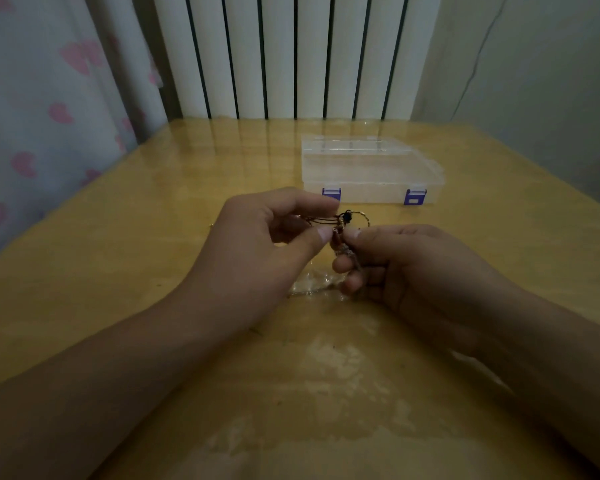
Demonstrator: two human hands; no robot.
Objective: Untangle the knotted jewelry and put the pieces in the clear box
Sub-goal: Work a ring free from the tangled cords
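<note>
A small tangle of jewelry (347, 218), dark cord with a gold chain loop and beads, hangs between my two hands above the middle of the table. My left hand (257, 244) pinches the cord side between thumb and forefinger. My right hand (406, 261) pinches the other side, with a beaded piece hanging down past its curled fingers. The clear box (371, 173), with its lid closed and two purple latches facing me, lies just beyond the hands.
The yellow wooden table (153, 271) has a glossy transparent cover. A small gold bit (211, 224) lies left of my left hand. A white radiator (291, 53) stands behind the table, a curtain with pink hearts (42, 116) at the left.
</note>
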